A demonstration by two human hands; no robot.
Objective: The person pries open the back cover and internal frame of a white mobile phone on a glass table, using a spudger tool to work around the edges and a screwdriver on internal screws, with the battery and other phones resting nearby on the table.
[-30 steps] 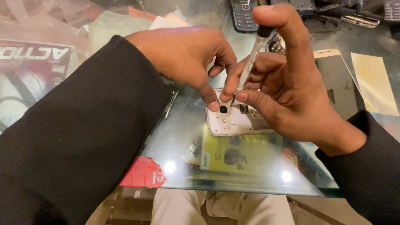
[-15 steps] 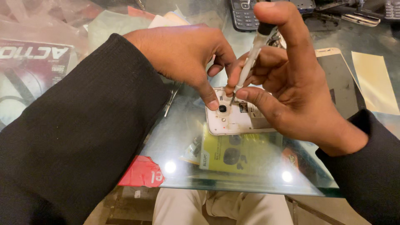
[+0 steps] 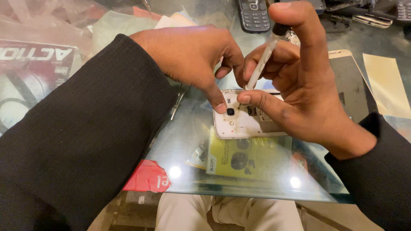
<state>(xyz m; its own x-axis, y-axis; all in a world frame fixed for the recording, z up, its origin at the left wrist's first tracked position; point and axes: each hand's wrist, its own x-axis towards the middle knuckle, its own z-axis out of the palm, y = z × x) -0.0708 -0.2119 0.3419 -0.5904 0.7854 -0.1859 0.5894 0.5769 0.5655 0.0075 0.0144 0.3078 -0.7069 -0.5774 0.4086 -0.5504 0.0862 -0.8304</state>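
A white phone [image 3: 240, 124] lies back-up and without its cover on the glass table [image 3: 188, 141], its camera lens and inner parts exposed. My left hand [image 3: 192, 55] reaches over from the left and presses a fingertip on the phone's top edge beside the lens. My right hand [image 3: 295, 85] holds a thin screwdriver [image 3: 262, 60] with a clear shaft and black cap. The index finger rests on the cap and the tip stands on the phone's upper edge. The phone's right half is hidden under this hand.
A dark keypad phone [image 3: 253, 15] lies at the far edge. A gold-framed phone [image 3: 349, 81] and a pale yellow sheet [image 3: 385, 83] lie at right. Metal tweezers [image 3: 177, 100] sit under my left wrist. Plastic bags and a printed package [image 3: 34, 64] fill the left. Yellow and red packets show beneath the glass.
Both hands stay on the phone; the screwdriver stays upright at the same spot, with only slight shifts of the fingers.
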